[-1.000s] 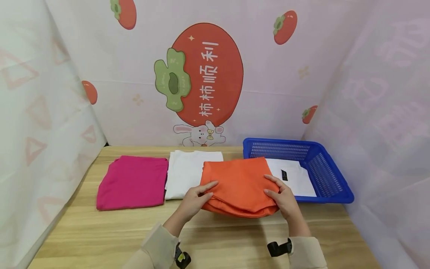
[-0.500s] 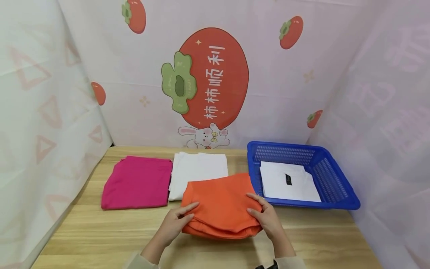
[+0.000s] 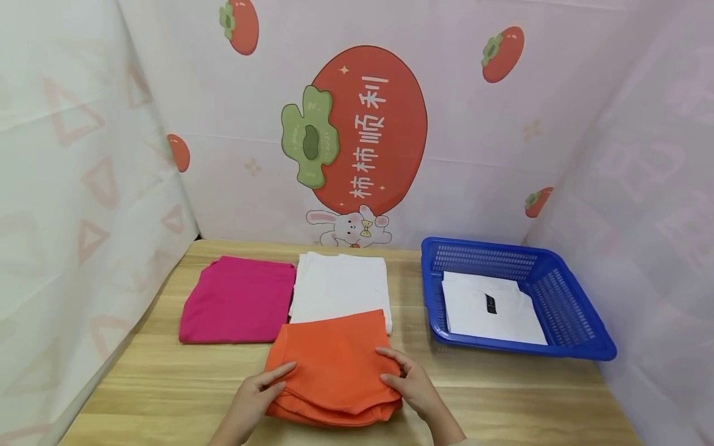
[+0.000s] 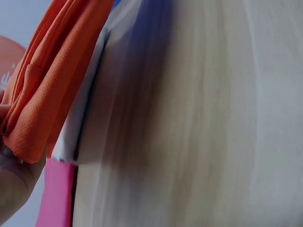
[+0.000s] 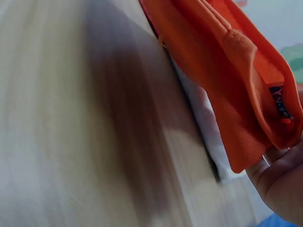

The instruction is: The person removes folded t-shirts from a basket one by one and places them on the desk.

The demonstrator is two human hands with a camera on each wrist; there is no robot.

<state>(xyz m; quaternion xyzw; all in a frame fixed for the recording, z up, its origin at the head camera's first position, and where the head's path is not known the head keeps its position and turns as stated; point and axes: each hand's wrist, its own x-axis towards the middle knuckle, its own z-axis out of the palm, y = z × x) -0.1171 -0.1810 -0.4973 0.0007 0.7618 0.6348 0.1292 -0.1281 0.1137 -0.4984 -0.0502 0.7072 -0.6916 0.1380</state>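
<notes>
A folded orange garment (image 3: 334,359) is held between my two hands at the front of the table. My left hand (image 3: 251,396) grips its left side, thumb and fingers on the top layer and the rest underneath. On the opposite side my right hand (image 3: 415,387) pinches the near right corner the same way. Both wrist views show the garment raised over the wood, casting a shadow. Its stacked layers bulge at the near edge. Inside a fold, a dark label (image 5: 280,99) shows in the right wrist view.
Behind the orange garment lies a folded white garment (image 3: 340,288), partly overlapped in the head view. A folded magenta garment (image 3: 240,300) sits to its left. At right, a blue plastic basket (image 3: 577,310) contains a folded white garment (image 3: 485,316) with a black tag. Fabric walls enclose the table (image 3: 167,396).
Both hands have brought the orange garment left and toward the body, from beside the basket to in front of the white garment. The grip stays the same; the view has shifted slightly.
</notes>
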